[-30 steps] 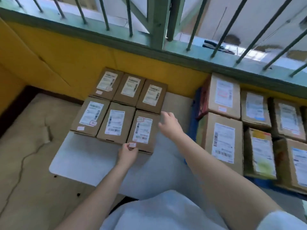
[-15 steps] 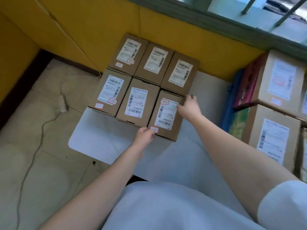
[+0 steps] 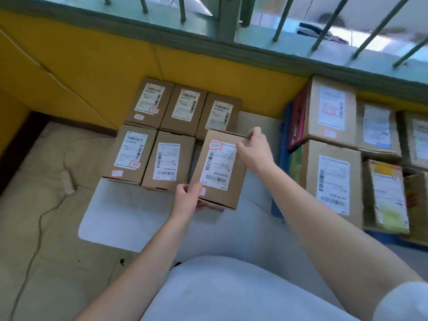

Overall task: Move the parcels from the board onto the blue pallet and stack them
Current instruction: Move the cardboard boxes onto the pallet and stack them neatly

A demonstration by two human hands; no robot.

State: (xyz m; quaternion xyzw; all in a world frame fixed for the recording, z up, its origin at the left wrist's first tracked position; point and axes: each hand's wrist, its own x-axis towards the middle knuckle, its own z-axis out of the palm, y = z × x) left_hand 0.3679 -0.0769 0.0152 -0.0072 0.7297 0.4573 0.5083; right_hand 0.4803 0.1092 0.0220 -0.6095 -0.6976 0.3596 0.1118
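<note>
- Holding one box (image 3: 220,167), the left hand (image 3: 185,200) grips its near bottom corner and the right hand (image 3: 253,150) pinches its far top edge. Two hands at opposite corners keep the box from tipping.
- This box is up off the white board (image 3: 129,218), just beside the other boxes, so it looks like it is being taken away.
- Five more boxes (image 3: 169,161) sit on the board, packed tight in two rows next to the yellow wall (image 3: 104,72). They touch each other, so the one at the open end is the easy one to take first.
- To the right, the blue pallet (image 3: 281,163) already has bigger boxes (image 3: 333,177) stacked on it, side by side. The held box probably goes there next.
- Labels face up on every box, maybe so they can be read.
</note>
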